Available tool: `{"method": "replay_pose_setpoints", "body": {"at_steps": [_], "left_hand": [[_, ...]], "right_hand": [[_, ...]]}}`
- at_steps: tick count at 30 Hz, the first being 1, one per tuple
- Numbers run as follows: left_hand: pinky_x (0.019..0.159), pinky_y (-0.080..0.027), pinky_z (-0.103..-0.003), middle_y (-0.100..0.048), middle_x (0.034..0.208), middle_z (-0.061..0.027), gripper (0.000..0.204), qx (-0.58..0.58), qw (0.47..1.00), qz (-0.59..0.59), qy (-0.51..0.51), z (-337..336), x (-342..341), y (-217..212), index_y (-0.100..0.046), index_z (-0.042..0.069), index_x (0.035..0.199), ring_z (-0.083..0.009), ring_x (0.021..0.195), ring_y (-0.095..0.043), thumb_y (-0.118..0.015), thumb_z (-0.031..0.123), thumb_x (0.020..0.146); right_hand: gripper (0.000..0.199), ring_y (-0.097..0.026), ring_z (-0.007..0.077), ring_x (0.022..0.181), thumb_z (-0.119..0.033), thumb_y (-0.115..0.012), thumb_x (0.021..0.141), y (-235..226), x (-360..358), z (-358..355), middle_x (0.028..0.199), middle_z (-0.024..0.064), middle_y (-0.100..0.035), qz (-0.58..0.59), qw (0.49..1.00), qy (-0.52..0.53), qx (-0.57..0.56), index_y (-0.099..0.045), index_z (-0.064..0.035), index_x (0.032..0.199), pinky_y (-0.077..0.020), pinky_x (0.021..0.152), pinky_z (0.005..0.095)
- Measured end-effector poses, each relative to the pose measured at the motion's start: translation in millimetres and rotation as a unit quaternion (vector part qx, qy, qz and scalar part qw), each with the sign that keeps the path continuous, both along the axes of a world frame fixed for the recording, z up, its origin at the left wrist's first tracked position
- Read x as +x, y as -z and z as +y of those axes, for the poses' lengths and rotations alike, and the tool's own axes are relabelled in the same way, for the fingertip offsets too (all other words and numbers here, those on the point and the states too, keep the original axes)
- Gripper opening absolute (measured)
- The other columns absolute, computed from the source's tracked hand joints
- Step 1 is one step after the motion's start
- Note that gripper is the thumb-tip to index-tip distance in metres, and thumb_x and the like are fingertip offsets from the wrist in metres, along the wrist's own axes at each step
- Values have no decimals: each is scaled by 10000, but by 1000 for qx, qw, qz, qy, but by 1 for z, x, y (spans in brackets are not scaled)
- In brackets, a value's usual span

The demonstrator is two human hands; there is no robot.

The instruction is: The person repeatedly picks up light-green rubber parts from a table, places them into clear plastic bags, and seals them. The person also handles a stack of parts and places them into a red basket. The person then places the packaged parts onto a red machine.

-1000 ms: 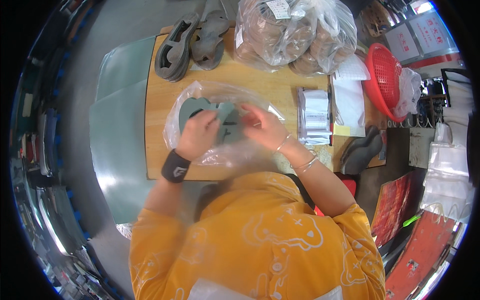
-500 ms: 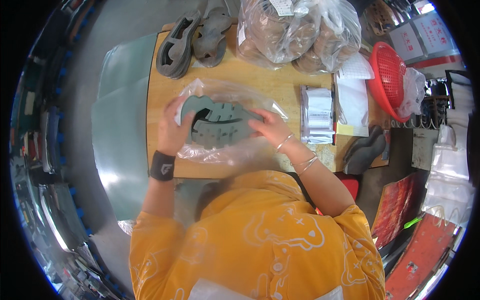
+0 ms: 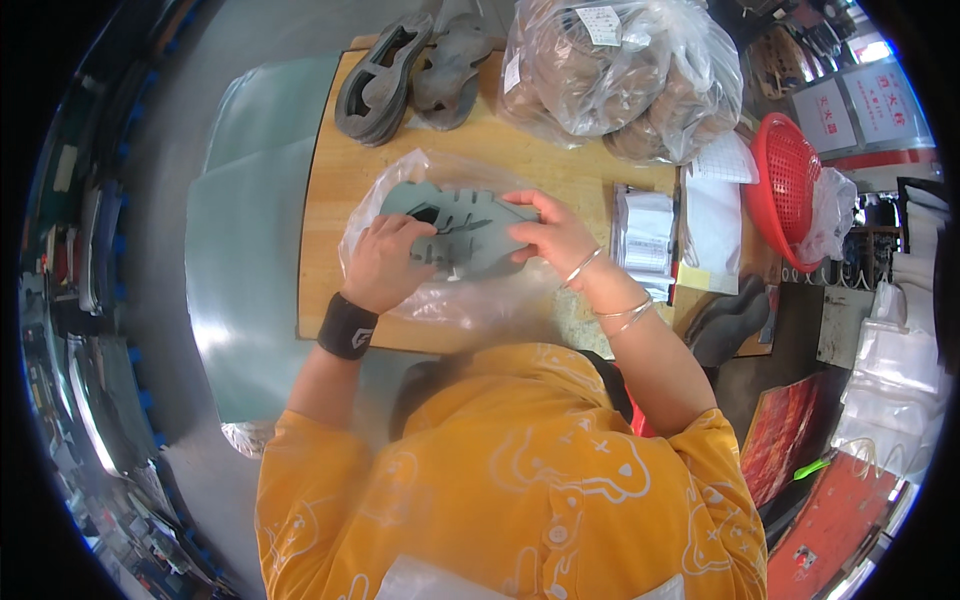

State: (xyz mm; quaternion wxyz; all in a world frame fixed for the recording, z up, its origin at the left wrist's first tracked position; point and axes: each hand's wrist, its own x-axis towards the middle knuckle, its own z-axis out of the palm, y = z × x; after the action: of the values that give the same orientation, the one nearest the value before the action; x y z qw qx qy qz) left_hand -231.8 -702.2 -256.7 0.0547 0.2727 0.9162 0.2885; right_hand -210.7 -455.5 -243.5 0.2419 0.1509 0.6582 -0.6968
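A grey-green shoe sole (image 3: 470, 232) with slots and a dark opening is between my hands, its toe-to-heel length running left to right. My left hand (image 3: 388, 265) grips its near left edge, fingers over the slotted face. Around the right end closes my right hand (image 3: 550, 238), thumb and fingers pinching it. Beneath the sole a clear plastic bag (image 3: 400, 180) lies spread on the wooden table (image 3: 325, 225). The undersides of the sole and my hidden fingertips do not show.
At the back stand stacked grey soles (image 3: 375, 95), another pile of soles (image 3: 450, 80) and clear bags of brown soles (image 3: 590, 75). Paper packets (image 3: 645, 235), a red basket (image 3: 785, 190) and dark soles (image 3: 728, 322) are on the right. A green sheet-covered surface (image 3: 250, 230) adjoins the left.
My left hand has shifted from the sole's left end to its near left edge. My right hand's fingers reach further over the right end. The whole view has shifted slightly.
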Motion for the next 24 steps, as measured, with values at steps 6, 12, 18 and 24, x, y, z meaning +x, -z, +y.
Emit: {"method": "replay_pose_setpoints", "body": {"at_steps": [6, 12, 18, 24], "left_hand": [[812, -440, -429, -620, 933, -82, 299, -62, 997, -48, 8, 1, -10, 9, -550, 107, 955, -323, 979, -559, -655, 69, 678], [775, -450, -455, -622, 956, -101, 336, -131, 984, -115, 44, 2, -35, 1, -516, 112, 1005, -341, 949, -581, -613, 47, 690], [826, -450, -425, -604, 1004, -118, 561, -174, 977, -55, 113, -1, -17, -3, -461, 121, 1177, -326, 994, -545, -675, 73, 661], [874, -433, -406, -573, 1089, -127, 754, -163, 977, -15, 136, -8, -17, -5, -439, 122, 1296, -316, 1042, -509, -775, 123, 621]], "right_hand": [[433, -599, 166, 828, -32, -594, 823, 34, 13, 11, 1004, 90, -577, -18, 999, 49, -15, -496, -16, 1244, -543, 701, 288], [439, -607, 169, 811, -11, -619, 797, 47, 14, 16, 1005, 99, -582, -5, 999, 28, 16, -506, 9, 1220, -544, 672, 278], [624, -628, 273, 887, -98, -708, 706, 41, 21, 7, 1190, 189, -548, 138, 964, -67, 219, -466, 28, 1267, -522, 759, 362], [802, -555, 382, 1048, -184, -753, 682, 29, 36, -6, 1173, 223, -551, 253, 811, -181, 495, -354, 7, 1351, -460, 906, 416]]}}
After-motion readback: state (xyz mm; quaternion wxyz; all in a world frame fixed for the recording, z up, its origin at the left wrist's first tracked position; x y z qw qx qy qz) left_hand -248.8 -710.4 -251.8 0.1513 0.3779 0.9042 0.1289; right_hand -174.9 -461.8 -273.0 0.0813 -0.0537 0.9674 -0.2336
